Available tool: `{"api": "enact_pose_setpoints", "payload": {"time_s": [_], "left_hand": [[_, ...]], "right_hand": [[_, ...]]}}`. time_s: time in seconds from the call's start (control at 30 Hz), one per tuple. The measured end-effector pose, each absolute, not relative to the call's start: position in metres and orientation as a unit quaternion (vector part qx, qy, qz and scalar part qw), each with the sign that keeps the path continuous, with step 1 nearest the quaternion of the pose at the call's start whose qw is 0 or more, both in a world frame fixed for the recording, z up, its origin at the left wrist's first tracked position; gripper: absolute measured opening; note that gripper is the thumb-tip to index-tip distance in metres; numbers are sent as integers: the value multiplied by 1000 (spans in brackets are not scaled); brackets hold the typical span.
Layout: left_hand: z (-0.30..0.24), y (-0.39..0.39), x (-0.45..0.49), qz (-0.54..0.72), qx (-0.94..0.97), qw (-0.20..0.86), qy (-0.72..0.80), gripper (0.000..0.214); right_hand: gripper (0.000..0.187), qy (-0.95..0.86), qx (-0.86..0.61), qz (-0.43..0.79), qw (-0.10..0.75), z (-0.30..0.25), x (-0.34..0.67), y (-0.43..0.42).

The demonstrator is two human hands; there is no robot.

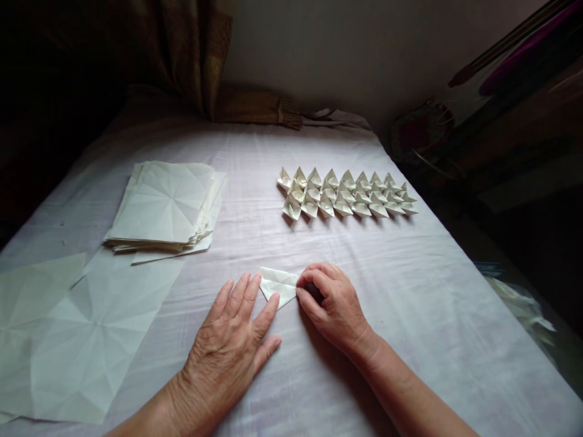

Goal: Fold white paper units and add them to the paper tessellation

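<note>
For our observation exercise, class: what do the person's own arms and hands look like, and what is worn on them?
The left hand and the right hand are bare: no gloves, rings or watch show. Both forearms are bare, with no sleeve in view. Nails look short, unpainted.

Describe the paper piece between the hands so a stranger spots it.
On the cloth-covered table, look near the front edge, between the left hand and right hand. There lies a folded paper triangle. Unlike the flat sheets at left and the rows of folded pieces behind, it lies alone, touched by both hands.
</note>
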State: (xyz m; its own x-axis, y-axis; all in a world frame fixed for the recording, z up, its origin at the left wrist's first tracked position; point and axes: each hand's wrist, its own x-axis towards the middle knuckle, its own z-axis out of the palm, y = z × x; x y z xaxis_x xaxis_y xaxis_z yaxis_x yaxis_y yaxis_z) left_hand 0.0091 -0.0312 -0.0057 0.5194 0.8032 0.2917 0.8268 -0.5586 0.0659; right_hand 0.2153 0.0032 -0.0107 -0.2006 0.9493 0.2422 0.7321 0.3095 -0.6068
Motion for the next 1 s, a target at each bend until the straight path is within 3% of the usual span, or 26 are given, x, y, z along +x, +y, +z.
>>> {"api": "enact_pose_setpoints", "payload": {"time_s": [0.23, 0.4, 0.77, 1.0], "left_hand": [[-9, -32, 10, -134, -873, 42, -467, 57], [-6, -31, 11, -127, -875, 49, -464, 58], [-4, -32, 11, -115, -875, 65, -466, 54], [-4, -31, 6, -104, -877, 85, -461, 57]], "right_hand": [[7, -751, -571, 172, 283, -9, 214, 4], [18, -750, -563, 168, 305, -13, 217, 4], [25, -726, -602, 128, 306, -17, 209, 1], [12, -712, -624, 97, 306, -18, 208, -3]]}}
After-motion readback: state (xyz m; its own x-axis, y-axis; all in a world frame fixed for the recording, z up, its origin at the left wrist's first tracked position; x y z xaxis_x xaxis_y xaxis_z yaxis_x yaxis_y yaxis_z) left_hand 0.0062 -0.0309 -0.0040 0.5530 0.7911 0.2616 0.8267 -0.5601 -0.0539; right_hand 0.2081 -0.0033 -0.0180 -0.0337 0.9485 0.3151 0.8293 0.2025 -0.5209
